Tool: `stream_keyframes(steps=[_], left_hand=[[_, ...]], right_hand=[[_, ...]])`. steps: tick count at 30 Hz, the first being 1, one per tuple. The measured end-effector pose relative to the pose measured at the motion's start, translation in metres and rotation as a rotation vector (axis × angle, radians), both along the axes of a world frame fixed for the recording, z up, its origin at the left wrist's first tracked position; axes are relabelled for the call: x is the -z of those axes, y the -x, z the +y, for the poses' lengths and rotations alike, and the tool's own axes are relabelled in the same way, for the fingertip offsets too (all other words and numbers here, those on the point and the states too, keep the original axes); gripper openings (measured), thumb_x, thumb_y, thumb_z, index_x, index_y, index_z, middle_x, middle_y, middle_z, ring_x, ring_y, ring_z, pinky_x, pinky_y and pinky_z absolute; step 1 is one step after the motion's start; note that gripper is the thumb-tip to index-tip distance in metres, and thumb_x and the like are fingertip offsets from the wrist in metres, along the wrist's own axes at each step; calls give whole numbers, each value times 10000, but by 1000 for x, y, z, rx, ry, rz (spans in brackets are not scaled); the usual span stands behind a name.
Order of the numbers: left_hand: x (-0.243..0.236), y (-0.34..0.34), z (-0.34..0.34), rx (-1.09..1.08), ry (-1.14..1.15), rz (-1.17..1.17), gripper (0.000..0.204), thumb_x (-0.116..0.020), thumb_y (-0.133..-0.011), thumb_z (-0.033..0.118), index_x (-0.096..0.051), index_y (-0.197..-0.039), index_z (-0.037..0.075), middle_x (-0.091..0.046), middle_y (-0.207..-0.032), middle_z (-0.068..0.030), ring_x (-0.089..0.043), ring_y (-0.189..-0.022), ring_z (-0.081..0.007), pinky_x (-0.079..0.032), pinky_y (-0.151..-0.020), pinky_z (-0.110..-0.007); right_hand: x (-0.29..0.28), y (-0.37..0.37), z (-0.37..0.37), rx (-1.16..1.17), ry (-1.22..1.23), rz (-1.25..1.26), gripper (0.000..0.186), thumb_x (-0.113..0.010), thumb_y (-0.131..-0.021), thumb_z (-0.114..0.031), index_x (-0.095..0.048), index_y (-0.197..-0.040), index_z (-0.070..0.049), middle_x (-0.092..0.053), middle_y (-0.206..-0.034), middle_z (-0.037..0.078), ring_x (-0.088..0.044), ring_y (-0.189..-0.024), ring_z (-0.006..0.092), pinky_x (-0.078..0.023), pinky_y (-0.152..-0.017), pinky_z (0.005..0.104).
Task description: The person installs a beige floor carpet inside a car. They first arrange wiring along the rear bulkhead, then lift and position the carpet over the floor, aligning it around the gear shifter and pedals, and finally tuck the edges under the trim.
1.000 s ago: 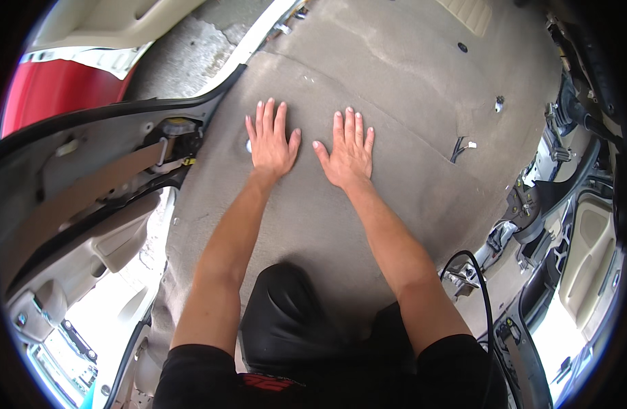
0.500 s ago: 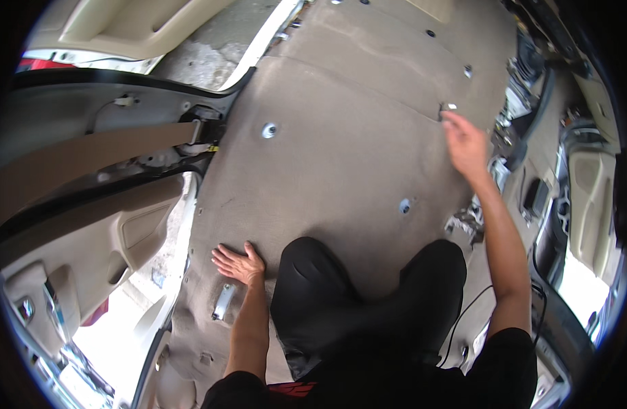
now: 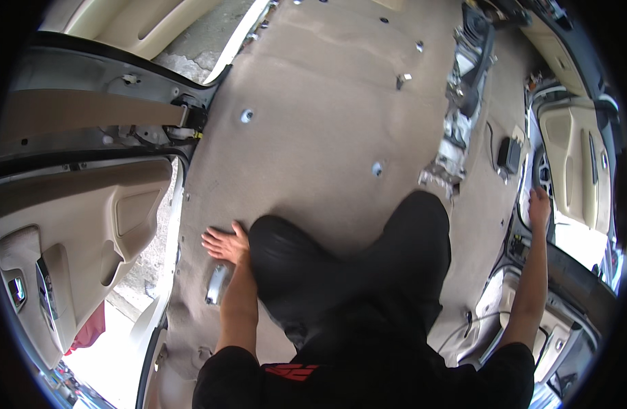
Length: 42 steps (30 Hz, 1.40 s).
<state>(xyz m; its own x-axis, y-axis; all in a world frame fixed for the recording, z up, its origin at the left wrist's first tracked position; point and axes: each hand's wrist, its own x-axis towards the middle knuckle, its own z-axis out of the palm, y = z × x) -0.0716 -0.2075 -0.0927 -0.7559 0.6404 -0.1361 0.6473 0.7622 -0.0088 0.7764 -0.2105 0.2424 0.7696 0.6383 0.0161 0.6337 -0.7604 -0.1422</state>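
My left hand (image 3: 225,244) lies flat with its fingers spread on the brown floor carpet (image 3: 300,116) of a stripped car interior, just above a shiny metal bracket (image 3: 218,283). Off to the right, my right hand (image 3: 540,208) is beside the door opening, past the carpet's right edge. Its fingers look curled in, and whatever may be in them is hidden. My knees, in black trousers, rest on the carpet between the two arms.
A metal and black centre assembly (image 3: 460,109) runs along the floor at right. A black box (image 3: 509,155) with a cable sits beyond it. Bolt holes (image 3: 247,116) dot the carpet. Beige door panels (image 3: 75,232) stand at both sides, and a tan seat belt (image 3: 88,117) hangs at left.
My right hand has left the carpet beside the centre assembly and swung right and nearer, to the door opening. My left hand stays on the carpet. The view has shifted to the right.
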Motion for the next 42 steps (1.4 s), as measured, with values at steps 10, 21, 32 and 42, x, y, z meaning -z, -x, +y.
stream_keyframes(steps=[10,21,32,42], left_hand=[[-54,8,107,30,-224,-437,792,-716,-896,449,-473,-1501,-2,-534,-1481,-251,-506,-1378,-422,-407,-1149,-516],[-104,-377,390,788,-112,-1021,658,-678,-905,504,-685,-1331,3,-687,-1340,-227,-649,-1250,-372,-466,-1094,-470],[-87,-474,445,1247,642,-719,714,-719,-858,545,-705,-1305,-11,-621,-1439,-240,-561,-1339,-367,-437,-1092,-463],[-150,-432,491,265,-82,-1894,168,-596,-989,251,-566,-1022,89,-632,-803,-54,-540,-730,-159,-465,-707,-353]], right_hand=[[120,169,113,-317,-204,401,511,-719,-952,-432,-703,-1298,-56,-766,-1130,162,-736,-1041,281,-552,-922,384],[148,340,161,-906,-522,423,183,-732,-908,-157,-639,-1030,-55,-668,-1183,133,-667,-1035,370,-539,-873,484],[153,327,159,-667,-522,701,220,-717,-871,-50,-580,-1043,-42,-694,-992,155,-698,-795,361,-560,-687,453],[143,292,163,-295,-393,490,515,-723,-867,-59,-544,-1349,-52,-631,-1231,215,-635,-1120,393,-512,-948,502]])
